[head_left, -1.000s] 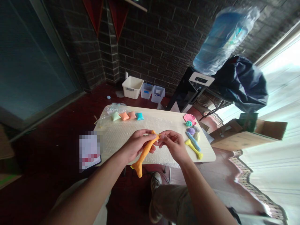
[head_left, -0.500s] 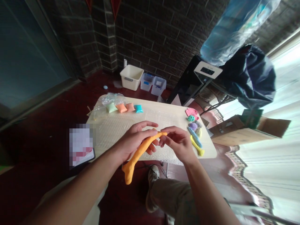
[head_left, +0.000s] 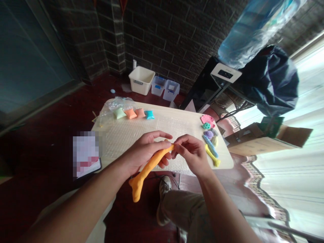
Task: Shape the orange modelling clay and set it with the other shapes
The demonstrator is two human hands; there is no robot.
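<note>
A long piece of orange modelling clay (head_left: 151, 163), forked at its lower end, hangs slantwise over the table's near edge. My left hand (head_left: 146, 148) holds it near the upper end, thumb on top and fingers curled beneath. The thumb and fingertips of my right hand (head_left: 191, 152) pinch its narrow tip, which they hide. Right of my hands lie shaped clay pieces: a yellow one (head_left: 213, 156), a blue one (head_left: 211, 146), a purple one (head_left: 208, 135), a green one (head_left: 206, 126) and a pink one (head_left: 208, 119).
On the pale table (head_left: 174, 118), several clay packets (head_left: 131, 113) lie at the back left beside clear plastic wrapping (head_left: 117, 103). A white bin (head_left: 141, 81) and two clear boxes stand on the floor behind. An open cardboard box (head_left: 273, 138) is at the right.
My right fingers have closed over the orange tip, which showed between them before. The forked end of the clay has swung slightly down and left.
</note>
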